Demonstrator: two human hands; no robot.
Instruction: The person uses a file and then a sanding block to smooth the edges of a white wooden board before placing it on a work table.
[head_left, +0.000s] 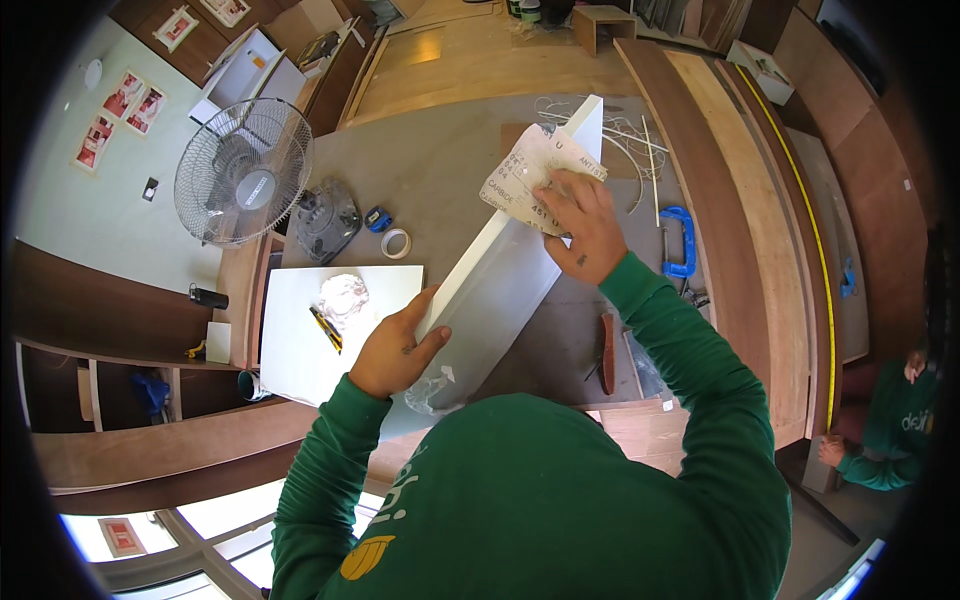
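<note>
A long white painted board (500, 280) lies tilted across the grey worktable (430, 170), running from near my chest up to the far right. My left hand (395, 350) grips the board's left edge near its lower end. My right hand (585, 225) presses a sheet of sandpaper (530, 175) flat on the board's upper part, fingers spread over it. Both sleeves are green.
A white panel (300, 330) with a yellow-black knife (326, 330) and a crumpled cloth (343, 295) lies at left. Nearby are a tape roll (396, 243), a fan (243, 170) and a blue clamp (682, 240). Long wooden planks (750, 200) run along the right. Another person in green (895, 420) sits far right.
</note>
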